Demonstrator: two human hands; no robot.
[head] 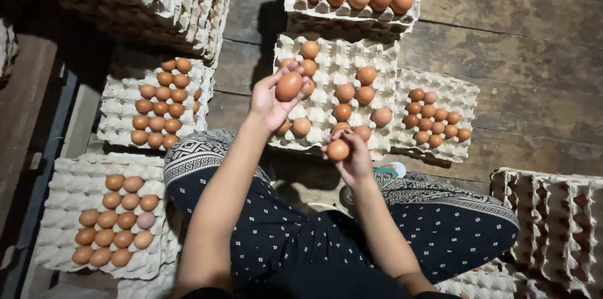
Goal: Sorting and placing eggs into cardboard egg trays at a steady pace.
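Note:
My left hand (271,99) is raised over the near left part of a grey cardboard egg tray (333,66) and grips a brown egg (289,86). My right hand (352,156) hovers at that tray's near edge with another brown egg (338,149) in its fingertips. The tray in front of me carries several scattered brown eggs, with many cups bare. I sit on the floor with legs in dark dotted trousers (295,236) spread to either side.
More egg trays surround me: a full one (352,7) at the back, a partly filled one (440,88) on the right, two (125,95) (69,186) on the left. Stacks of bare trays (553,211) stand at right and back left. The floor is worn wooden planks (515,48).

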